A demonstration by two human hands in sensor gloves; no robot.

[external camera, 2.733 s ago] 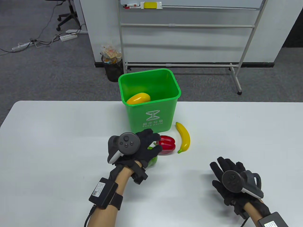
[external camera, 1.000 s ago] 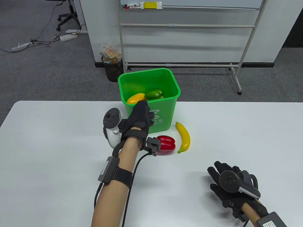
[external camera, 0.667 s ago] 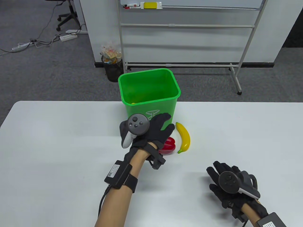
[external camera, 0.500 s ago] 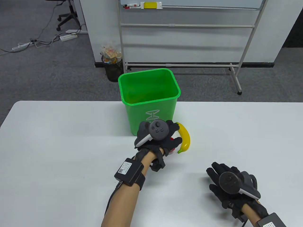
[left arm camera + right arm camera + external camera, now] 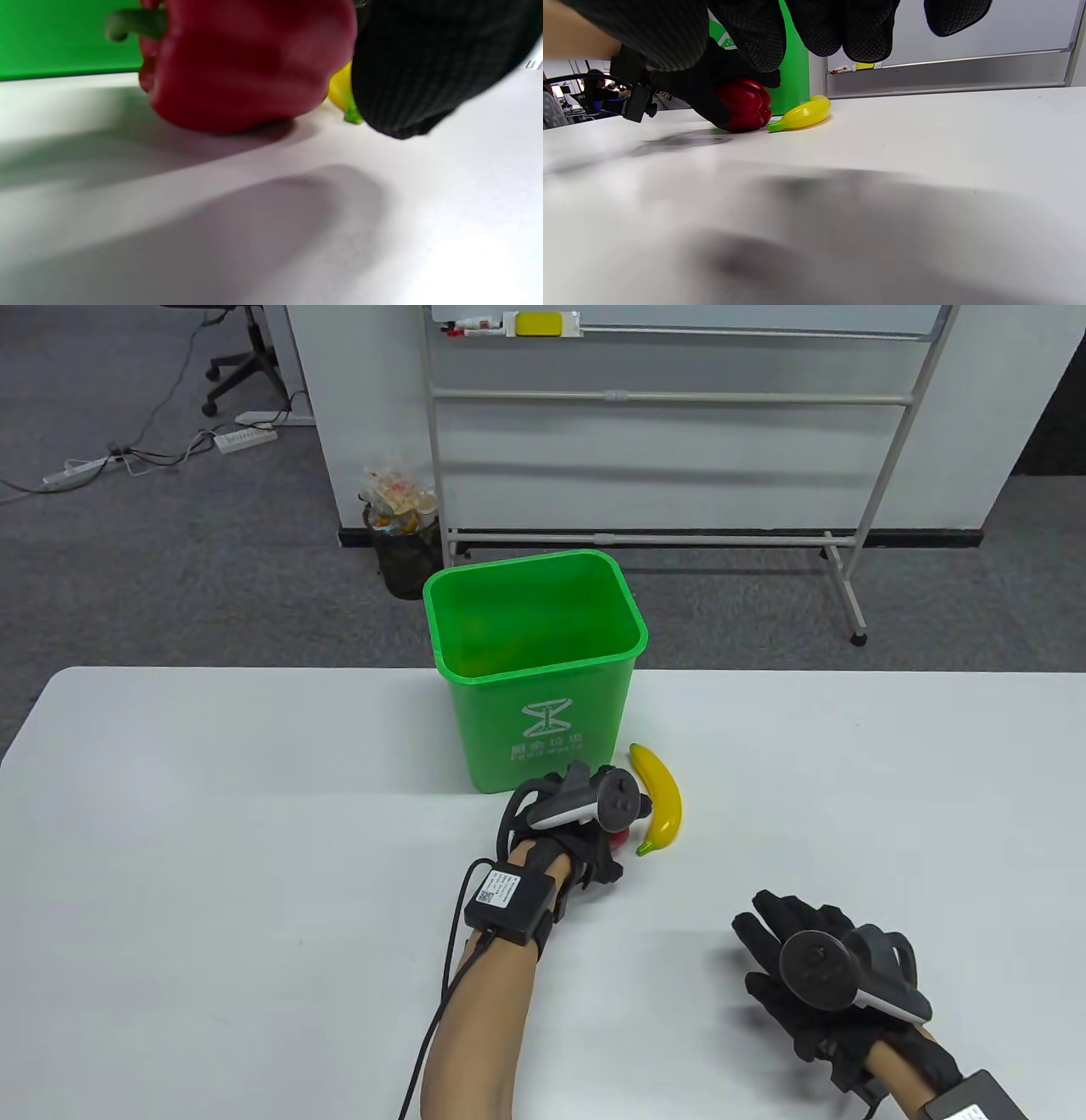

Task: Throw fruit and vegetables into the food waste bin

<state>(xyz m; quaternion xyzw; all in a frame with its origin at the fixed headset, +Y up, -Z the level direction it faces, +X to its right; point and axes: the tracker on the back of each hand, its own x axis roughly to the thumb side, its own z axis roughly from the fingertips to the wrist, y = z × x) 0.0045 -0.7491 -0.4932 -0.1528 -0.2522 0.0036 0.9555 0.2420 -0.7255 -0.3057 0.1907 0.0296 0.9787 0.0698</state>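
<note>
Two pieces lie just before the green plastic food waste bin [image 5: 536,704]: a glossy red bell pepper [image 5: 250,63], wrapped under the left hand [image 5: 585,814] (stem toward the bin), and a yellow banana [image 5: 659,808] beside it. The right hand [image 5: 814,976] rests well apart, fingers spread.

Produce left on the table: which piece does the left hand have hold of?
The red bell pepper, under the left hand by the green bin. The banana lies untouched beside it.

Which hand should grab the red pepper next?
Probably the left hand: it is already over the red pepper beside the green bin. The right hand rests far off, near the table's front edge.
</note>
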